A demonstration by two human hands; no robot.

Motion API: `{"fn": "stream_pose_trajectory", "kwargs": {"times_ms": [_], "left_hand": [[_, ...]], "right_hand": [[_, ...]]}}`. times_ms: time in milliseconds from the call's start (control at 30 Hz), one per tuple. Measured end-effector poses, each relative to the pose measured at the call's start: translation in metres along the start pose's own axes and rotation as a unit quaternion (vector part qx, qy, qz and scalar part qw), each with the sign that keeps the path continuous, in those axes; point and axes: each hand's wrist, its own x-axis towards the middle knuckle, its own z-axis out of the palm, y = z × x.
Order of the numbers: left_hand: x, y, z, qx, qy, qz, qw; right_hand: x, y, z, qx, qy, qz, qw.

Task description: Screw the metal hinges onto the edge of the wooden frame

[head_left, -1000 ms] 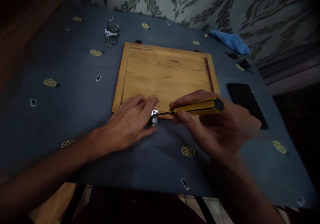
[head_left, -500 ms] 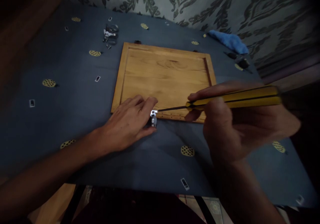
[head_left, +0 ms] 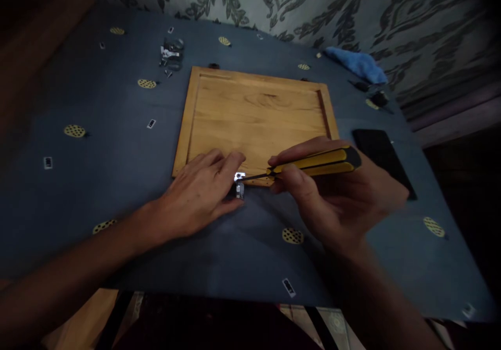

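A framed wooden panel (head_left: 254, 115) lies flat on the table. At its near edge sits a small shiny metal hinge (head_left: 240, 190), partly covered by my left hand (head_left: 201, 193). The thumb of that hand is below the hinge and the forefinger above it, pinning it at the panel's edge. Between the fingers and thumb of my right hand (head_left: 332, 198) is a yellow and black screwdriver (head_left: 313, 164). Its dark shaft points left, nearly level, and the tip reaches the hinge. Whether the tip sits in a screw is too small to tell.
More metal hinge parts and screws (head_left: 171, 55) lie at the back left of the blue tablecloth (head_left: 117, 183). A dark flat phone-like slab (head_left: 381, 154) rests right of the panel. Behind it are a blue cloth (head_left: 356, 64) and dark tools (head_left: 379, 98). A patterned wall stands behind.
My right hand has moved left with the screwdriver, bringing its tip down onto the hinge and uncovering the dark slab. My left hand stays in place.
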Motion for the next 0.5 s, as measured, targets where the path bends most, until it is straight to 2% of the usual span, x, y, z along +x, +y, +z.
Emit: {"fn": "stream_pose_trajectory", "kwargs": {"times_ms": [333, 500], "left_hand": [[0.0002, 0.0000, -0.0005, 0.003, -0.001, -0.001, 1.000], [0.0007, 0.0004, -0.0007, 0.006, 0.005, 0.007, 1.000]], "right_hand": [[0.0014, -0.0024, 0.0054, 0.004, 0.031, -0.023, 0.999], [0.0016, -0.0037, 0.0073, -0.004, 0.037, -0.005, 0.999]]}}
